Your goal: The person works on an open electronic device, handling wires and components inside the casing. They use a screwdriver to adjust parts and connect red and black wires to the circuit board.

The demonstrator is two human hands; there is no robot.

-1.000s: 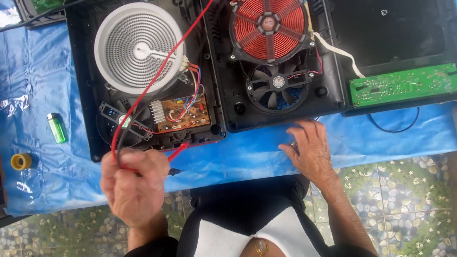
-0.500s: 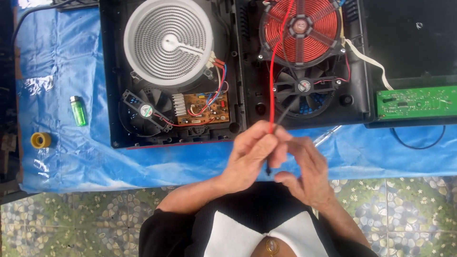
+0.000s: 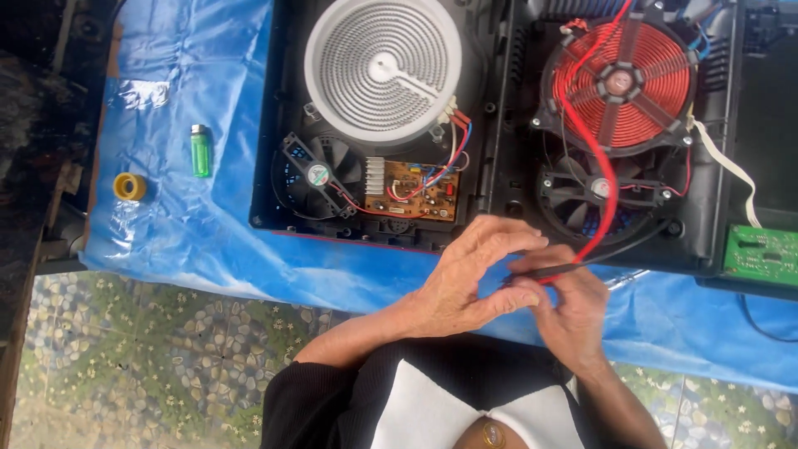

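Observation:
My left hand and my right hand meet at the near edge of an opened double cooker. Both pinch the ends of a red lead and a black lead between their fingertips. From the hands the red lead climbs over a black fan to the red coil. The black lead trails off to the right. Just beyond my left hand lies a small brown circuit board.
A white spiral heater and a second fan fill the cooker's left half. A green board sits at the right. On the blue sheet lie a green lighter and a yellow tape roll.
My left hand has carried the red lead from the left over to my right hand, and both now grip the lead ends together. The view has shifted left.

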